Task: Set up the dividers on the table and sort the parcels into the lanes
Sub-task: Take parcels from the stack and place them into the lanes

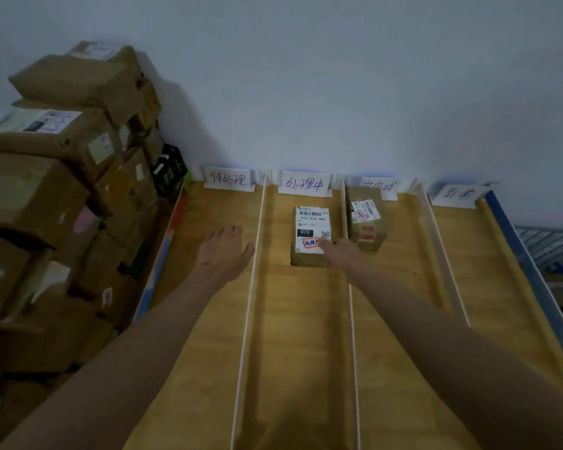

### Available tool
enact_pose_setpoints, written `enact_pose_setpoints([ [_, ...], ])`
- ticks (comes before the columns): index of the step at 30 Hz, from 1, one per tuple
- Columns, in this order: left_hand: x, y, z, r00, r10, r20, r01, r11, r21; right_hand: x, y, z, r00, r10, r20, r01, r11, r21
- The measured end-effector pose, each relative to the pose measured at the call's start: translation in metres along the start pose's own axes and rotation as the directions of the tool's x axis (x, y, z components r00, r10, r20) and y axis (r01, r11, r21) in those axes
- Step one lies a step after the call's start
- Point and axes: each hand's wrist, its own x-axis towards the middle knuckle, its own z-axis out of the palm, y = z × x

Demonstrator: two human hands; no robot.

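Cardboard parcel: small brown box lying flat in the second lane from the left, near the far end, a white shipping label on its top face and a red-edged sticker at the label's near edge.
Handling: judged light and fairly stiff; the taped paper surface looks a little slick, so a push slides it easily along the wood. Best taken across its two long sides, or by pressing on the top face, not by the label.
Right hand: reaches over the divider to the parcel's near right corner, fingers extended and touching its top by the sticker; nothing is gripped, though how the far fingers lie I cannot tell.
Left hand: flat, fingers spread, resting on the worktop in the first lane, thumb just beside the first divider; it holds nothing.
Dividers: three thin white strips stand upright along the wooden worktop, making four lanes; the second divider passes under the right forearm. They look light and easily knocked over.
Lane signs: handwritten cards stand at the far end, one per lane; the second-lane sign is behind this parcel.
Second parcel: taller box in the third lane, against its left divider, partly hiding that lane's card.
Unsorted stack: many brown boxes piled left of the worktop, so sorting seems barely begun.
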Motion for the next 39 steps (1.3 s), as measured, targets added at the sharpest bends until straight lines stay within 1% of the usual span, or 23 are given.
enact_pose_setpoints([
  [3, 0.042, -0.008, 0.007, 1.000, -0.016, 0.027, 0.017, 1.000, -0.021, 0.046, -0.011, 0.011, 1.000, 0.010, -0.003, -0.010, 0.999, -0.035],
  [8, 0.099, -0.019, 0.031, 0.998, -0.010, 0.057, 0.011, 1.000, -0.016, 0.114, -0.029, 0.036, 0.998, 0.056, 0.022, -0.057, 0.998, 0.001],
  [16, 0.157, -0.040, 0.076, 0.996, -0.016, 0.092, 0.023, 0.997, -0.074, 0.193, -0.041, 0.073, 0.997, 0.069, 0.046, -0.066, 0.997, -0.050],
  [21, 0.167, -0.049, 0.093, 0.997, 0.000, 0.082, 0.006, 0.998, -0.062, 0.218, -0.041, 0.089, 0.993, 0.105, 0.062, -0.102, 0.994, -0.046],
  [27, 0.168, -0.056, 0.105, 0.996, -0.034, 0.084, 0.039, 0.998, -0.059, 0.232, -0.044, 0.104, 0.994, 0.104, 0.029, -0.104, 0.995, 0.009],
  [32, 0.164, -0.057, 0.101, 0.994, -0.036, 0.104, 0.040, 0.999, -0.035, 0.225, -0.043, 0.098, 0.996, 0.094, 0.006, -0.094, 0.995, -0.035],
  [34, 0.160, -0.056, 0.093, 0.993, -0.041, 0.110, 0.044, 0.999, -0.027, 0.216, -0.044, 0.089, 0.998, 0.067, -0.016, -0.068, 0.995, -0.077],
  [36, 0.155, -0.053, 0.081, 0.991, -0.051, 0.123, 0.056, 0.998, -0.035, 0.201, -0.047, 0.077, 0.999, -0.003, -0.051, -0.005, 0.988, -0.154],
  [39, 0.145, -0.048, 0.057, 0.991, -0.063, 0.122, 0.069, 0.997, -0.047, 0.171, -0.052, 0.053, 0.975, -0.192, -0.115, 0.148, 0.939, -0.311],
])
